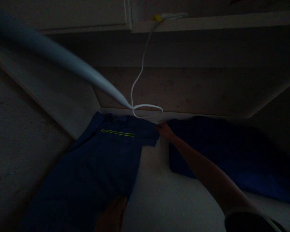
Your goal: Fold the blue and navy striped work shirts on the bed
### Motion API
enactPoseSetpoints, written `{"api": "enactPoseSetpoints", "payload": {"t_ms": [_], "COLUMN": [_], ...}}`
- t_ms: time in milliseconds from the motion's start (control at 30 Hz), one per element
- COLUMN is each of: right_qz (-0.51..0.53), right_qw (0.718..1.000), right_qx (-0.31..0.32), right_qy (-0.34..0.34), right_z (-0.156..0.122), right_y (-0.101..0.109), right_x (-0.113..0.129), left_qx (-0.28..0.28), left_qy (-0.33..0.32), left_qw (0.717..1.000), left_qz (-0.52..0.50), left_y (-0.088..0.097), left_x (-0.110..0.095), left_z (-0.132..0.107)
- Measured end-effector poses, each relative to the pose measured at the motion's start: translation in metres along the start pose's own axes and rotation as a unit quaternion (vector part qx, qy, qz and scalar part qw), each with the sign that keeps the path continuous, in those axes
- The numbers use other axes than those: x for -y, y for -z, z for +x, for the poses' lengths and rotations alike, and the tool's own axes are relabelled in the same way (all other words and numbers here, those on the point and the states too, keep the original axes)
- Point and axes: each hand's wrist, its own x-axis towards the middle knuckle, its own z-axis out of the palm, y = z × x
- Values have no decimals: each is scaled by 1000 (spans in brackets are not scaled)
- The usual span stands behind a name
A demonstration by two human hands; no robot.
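Note:
A dark blue short-sleeved shirt (106,154) with thin yellow-green stripes across its chest lies spread on a pale surface. At the end of its right-hand sleeve is my right hand (164,131), fingers closed on the sleeve edge. My left hand (112,214) rests low on the shirt, its fingers curled at the side edge of the cloth. It is dark there, and the lower part of that hand is cut off by the frame. The bottom of the shirt fades into shadow.
A darker blue cloth (207,148) lies on the right, beneath my forearm. The pale surface (156,187) shows between the two cloths. A blurred pale pole or cord (70,61) crosses the upper left. A white cable (143,64) hangs from the shelf edge (207,22) and loops above the shirt.

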Motion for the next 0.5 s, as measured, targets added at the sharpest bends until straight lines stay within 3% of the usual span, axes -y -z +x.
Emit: {"api": "enactPoseSetpoints", "payload": {"t_ms": [100,233,333,400,500], "right_qz": [8,-30,-57,-67,-86], "right_qw": [996,972,957,948,939], "right_qx": [-86,-209,-229,-235,-247], "right_qy": [-27,-104,-168,-202,-224], "right_z": [-7,-22,-35,-43,-58], "right_y": [55,123,155,164,157], "right_x": [-30,-87,-124,-141,-154], "left_qx": [44,56,146,197,188], "left_qy": [-35,-108,-146,-163,-183], "left_qw": [991,965,931,895,877], "left_qz": [-121,-233,-302,-367,-403], "left_y": [9,-2,-7,-5,-2], "left_x": [-44,-136,-199,-221,-215], "left_z": [17,51,83,99,101]}}
